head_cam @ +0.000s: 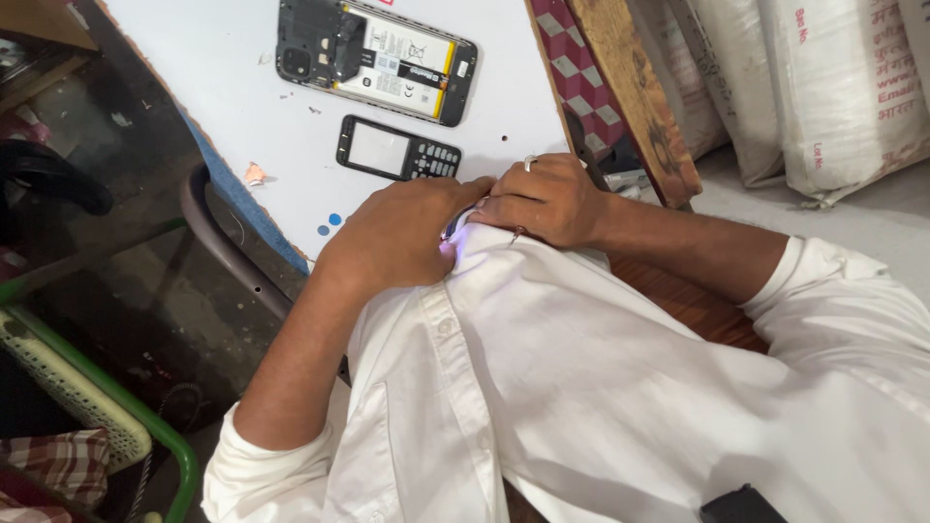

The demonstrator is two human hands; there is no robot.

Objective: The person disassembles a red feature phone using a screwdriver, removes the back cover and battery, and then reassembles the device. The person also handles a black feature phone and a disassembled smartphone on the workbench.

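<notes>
We pinch a small lit device (455,228) between left hand (397,237) and right hand (542,199) against our white shirt (581,387), while beyond the hands an opened smartphone (378,58) and a keypad frame (397,148) lie apart, not assembled.

This looks like a small phone-repair workshop. At the top of the frame an opened smartphone (376,60) with its back off and battery bared lies on a white worktable (213,77), a loose keypad phone front (397,148) just below it. At upper right stand stacked white sacks (814,87), perhaps stored stock.
</notes>
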